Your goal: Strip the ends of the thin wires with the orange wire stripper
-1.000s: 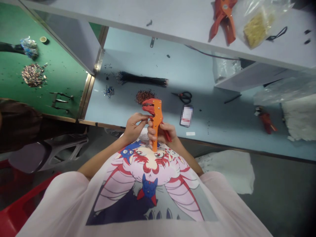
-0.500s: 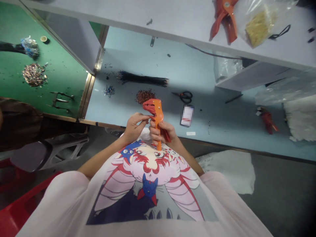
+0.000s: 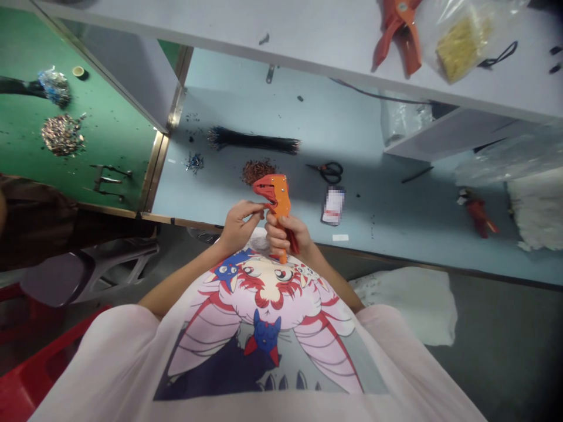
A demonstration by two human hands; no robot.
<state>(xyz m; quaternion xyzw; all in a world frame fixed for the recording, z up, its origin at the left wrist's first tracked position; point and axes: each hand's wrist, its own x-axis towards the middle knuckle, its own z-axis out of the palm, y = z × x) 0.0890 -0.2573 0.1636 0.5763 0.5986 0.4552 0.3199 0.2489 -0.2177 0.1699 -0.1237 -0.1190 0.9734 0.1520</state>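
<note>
My right hand (image 3: 288,234) is wrapped round the handles of an orange wire stripper (image 3: 276,196), held upright in front of my chest with its red jaws pointing left. My left hand (image 3: 240,221) is pinched at the jaws, fingertips together on something too thin to make out. Both hands hover just before the near edge of the light blue bench (image 3: 352,135). Behind them on the bench lie a bundle of black wires (image 3: 253,140) and a small reddish-brown heap of bits (image 3: 257,170).
Black scissors (image 3: 328,171) and a small packet (image 3: 333,205) lie right of the hands. A second orange stripper (image 3: 398,32) and a plastic bag (image 3: 461,35) sit on the upper shelf. A green bench (image 3: 65,129) with metal scraps is at left. White cloth (image 3: 409,302) lies on the floor.
My right hand has squeezed the stripper's handles closer together and the tool has shifted slightly up. The left hand stays pinched at the jaws.
</note>
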